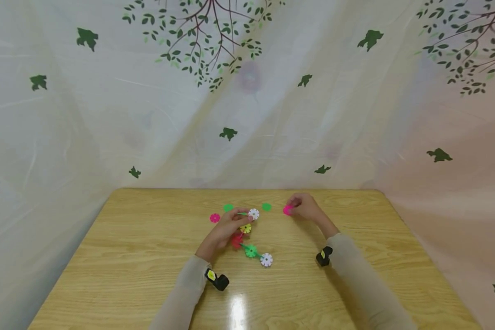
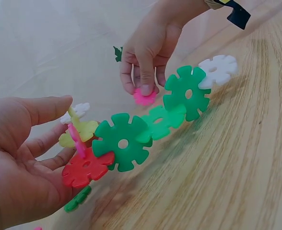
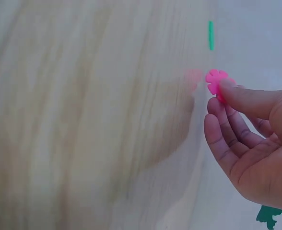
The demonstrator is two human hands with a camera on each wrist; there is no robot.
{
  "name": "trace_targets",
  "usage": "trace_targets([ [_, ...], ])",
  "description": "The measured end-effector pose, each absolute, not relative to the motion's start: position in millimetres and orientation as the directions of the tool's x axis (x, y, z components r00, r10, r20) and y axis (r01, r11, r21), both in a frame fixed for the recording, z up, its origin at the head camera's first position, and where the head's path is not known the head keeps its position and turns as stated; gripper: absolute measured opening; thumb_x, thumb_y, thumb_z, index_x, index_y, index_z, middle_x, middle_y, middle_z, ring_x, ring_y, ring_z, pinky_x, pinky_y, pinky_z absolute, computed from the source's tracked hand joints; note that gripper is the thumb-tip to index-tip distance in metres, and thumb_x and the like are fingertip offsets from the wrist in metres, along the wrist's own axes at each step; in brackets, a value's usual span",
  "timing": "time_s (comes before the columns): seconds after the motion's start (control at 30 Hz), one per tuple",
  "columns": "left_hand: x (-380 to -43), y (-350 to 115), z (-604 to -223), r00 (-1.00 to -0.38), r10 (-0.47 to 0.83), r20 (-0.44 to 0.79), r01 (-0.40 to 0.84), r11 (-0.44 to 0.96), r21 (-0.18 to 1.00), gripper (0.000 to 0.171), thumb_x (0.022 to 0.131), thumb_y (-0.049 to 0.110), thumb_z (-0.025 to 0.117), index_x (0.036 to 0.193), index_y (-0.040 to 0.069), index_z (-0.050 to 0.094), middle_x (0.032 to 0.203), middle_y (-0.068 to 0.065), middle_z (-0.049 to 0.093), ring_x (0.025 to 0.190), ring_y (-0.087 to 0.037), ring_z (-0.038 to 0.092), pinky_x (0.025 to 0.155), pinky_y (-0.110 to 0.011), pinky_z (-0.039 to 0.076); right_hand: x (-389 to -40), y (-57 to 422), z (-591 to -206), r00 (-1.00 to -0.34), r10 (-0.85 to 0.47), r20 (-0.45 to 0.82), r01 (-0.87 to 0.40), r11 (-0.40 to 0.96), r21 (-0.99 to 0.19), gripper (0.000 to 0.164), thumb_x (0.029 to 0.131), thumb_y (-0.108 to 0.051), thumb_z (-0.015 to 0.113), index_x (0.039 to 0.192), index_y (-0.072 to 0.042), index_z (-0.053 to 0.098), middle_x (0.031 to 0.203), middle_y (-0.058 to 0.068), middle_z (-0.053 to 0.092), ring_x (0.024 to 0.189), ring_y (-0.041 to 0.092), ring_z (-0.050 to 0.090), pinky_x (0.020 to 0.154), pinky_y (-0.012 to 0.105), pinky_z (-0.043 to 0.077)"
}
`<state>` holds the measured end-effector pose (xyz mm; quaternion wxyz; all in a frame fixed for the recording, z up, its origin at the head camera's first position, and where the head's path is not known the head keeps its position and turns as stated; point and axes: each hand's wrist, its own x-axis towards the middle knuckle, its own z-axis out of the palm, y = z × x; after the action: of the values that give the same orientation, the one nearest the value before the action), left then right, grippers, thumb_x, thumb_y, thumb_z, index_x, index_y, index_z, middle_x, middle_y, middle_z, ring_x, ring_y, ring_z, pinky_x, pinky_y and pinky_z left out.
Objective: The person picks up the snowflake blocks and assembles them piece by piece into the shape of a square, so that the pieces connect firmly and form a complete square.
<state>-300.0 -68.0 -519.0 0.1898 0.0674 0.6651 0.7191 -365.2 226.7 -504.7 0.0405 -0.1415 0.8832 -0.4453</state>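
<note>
My left hand [image 1: 226, 227] grips one end of a chain of interlocking plastic snowflake discs, thumb and fingers around its white and yellow pieces. In the left wrist view the chain runs from a red disc [image 2: 86, 170] through a dark green disc [image 2: 131, 155] and lighter green ones to a white disc [image 2: 223, 69] at the far end. A pink disc joins the red and yellow parts. Off to the right, my right hand [image 1: 307, 208] pinches a single pink snowflake disc [image 3: 215, 80] between thumb and index finger, close over the table's back part.
Loose on the wooden table [image 1: 148, 256] lie a pink disc [image 1: 215, 218] and green discs, one [image 1: 228, 207] behind my left hand and another [image 1: 266, 207] between the hands. A white curtain [image 1: 181, 146] with leaf prints hangs behind the table's back edge.
</note>
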Motion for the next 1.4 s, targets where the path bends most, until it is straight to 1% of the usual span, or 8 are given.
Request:
trace_targets([
  [0.2, -301.4, -67.2, -519.8, -0.923, 0.348, -0.165, -0.199, -0.066, 0.978, 0.041, 0.101, 0.014, 0.064, 0.139, 0.002, 0.054, 0.119, -0.011, 0.064, 0.101, -0.019, 0.062, 0.076, -0.029, 0.061, -357.6, 210.7, -504.4, -0.944, -0.311, 0.113, -0.258, 0.477, -0.84, 0.021, 0.083, 0.008, 0.076, 0.104, 0.011, 0.071, 0.094, 0.025, 0.072, 0.077, 0.007, 0.061, 0.067, 0.019, 0.052],
  [0.5, -301.8, -66.0, -519.6, -0.925, 0.335, -0.177, -0.227, -0.116, 0.967, 0.034, 0.101, 0.013, 0.064, 0.132, 0.002, 0.056, 0.112, -0.007, 0.061, 0.095, -0.018, 0.063, 0.074, -0.032, 0.062, -339.6, 183.7, -498.3, -0.919, -0.377, 0.111, -0.266, 0.389, -0.882, 0.018, 0.087, 0.004, 0.075, 0.104, 0.01, 0.069, 0.096, 0.024, 0.072, 0.078, 0.008, 0.064, 0.066, 0.02, 0.055],
  [0.73, -302.6, -65.6, -521.5, -0.929, 0.33, -0.165, -0.217, -0.127, 0.968, 0.034, 0.101, 0.014, 0.064, 0.13, 0.0, 0.054, 0.111, -0.013, 0.064, 0.089, -0.016, 0.064, 0.073, -0.03, 0.062, -332.1, 166.7, -496.8, -0.902, -0.405, 0.146, -0.307, 0.366, -0.879, 0.014, 0.086, 0.004, 0.076, 0.096, 0.008, 0.068, 0.093, 0.021, 0.072, 0.078, 0.008, 0.065, 0.072, 0.019, 0.057],
  [0.93, -301.9, -65.3, -521.3, -0.93, 0.331, -0.162, -0.213, -0.126, 0.969, 0.032, 0.101, 0.015, 0.064, 0.129, 0.002, 0.054, 0.112, -0.019, 0.066, 0.082, -0.015, 0.065, 0.069, -0.028, 0.06, -327.6, 159.1, -497.7, -0.907, -0.39, 0.162, -0.314, 0.365, -0.876, 0.012, 0.086, 0.007, 0.075, 0.094, 0.008, 0.067, 0.095, 0.023, 0.07, 0.079, 0.01, 0.065, 0.072, 0.019, 0.057],
  [1.03, -301.4, -65.4, -521.1, -0.93, 0.329, -0.164, -0.209, -0.107, 0.972, 0.033, 0.101, 0.016, 0.065, 0.128, 0.002, 0.054, 0.113, -0.017, 0.065, 0.084, -0.014, 0.064, 0.067, -0.026, 0.058, -325.4, 157.2, -498.3, -0.902, -0.386, 0.191, -0.338, 0.359, -0.87, 0.012, 0.086, 0.006, 0.076, 0.094, 0.008, 0.068, 0.095, 0.025, 0.069, 0.081, 0.014, 0.067, 0.071, 0.018, 0.057],
  [1.1, -300.9, -65.7, -520.9, -0.929, 0.333, -0.165, -0.207, -0.097, 0.973, 0.033, 0.101, 0.016, 0.065, 0.129, 0.001, 0.054, 0.112, -0.015, 0.064, 0.086, -0.013, 0.063, 0.066, -0.026, 0.057, -324.3, 155.5, -498.6, -0.902, -0.381, 0.203, -0.345, 0.354, -0.869, 0.012, 0.086, 0.006, 0.076, 0.094, 0.01, 0.068, 0.096, 0.028, 0.069, 0.082, 0.021, 0.069, 0.071, 0.018, 0.057],
  [1.27, -300.7, -65.8, -521.4, -0.922, 0.349, -0.168, -0.212, -0.093, 0.973, 0.037, 0.1, 0.013, 0.064, 0.132, -0.002, 0.053, 0.106, -0.006, 0.062, 0.087, -0.012, 0.063, 0.069, -0.028, 0.06, -306.9, 148.8, -475.5, -0.898, -0.384, 0.213, -0.355, 0.35, -0.867, 0.01, 0.088, 0.011, 0.072, 0.094, 0.016, 0.066, 0.095, 0.032, 0.069, 0.085, 0.038, 0.07, 0.071, 0.018, 0.057],
  [1.4, -302.0, -65.7, -523.7, -0.924, 0.343, -0.169, -0.211, -0.088, 0.974, 0.035, 0.101, 0.013, 0.062, 0.131, -0.003, 0.055, 0.102, -0.003, 0.064, 0.083, -0.011, 0.064, 0.069, -0.029, 0.061, -305.7, 148.2, -474.9, -0.893, -0.392, 0.221, -0.373, 0.369, -0.851, 0.009, 0.088, 0.011, 0.072, 0.094, 0.015, 0.068, 0.094, 0.03, 0.071, 0.085, 0.038, 0.071, 0.071, 0.018, 0.056],
])
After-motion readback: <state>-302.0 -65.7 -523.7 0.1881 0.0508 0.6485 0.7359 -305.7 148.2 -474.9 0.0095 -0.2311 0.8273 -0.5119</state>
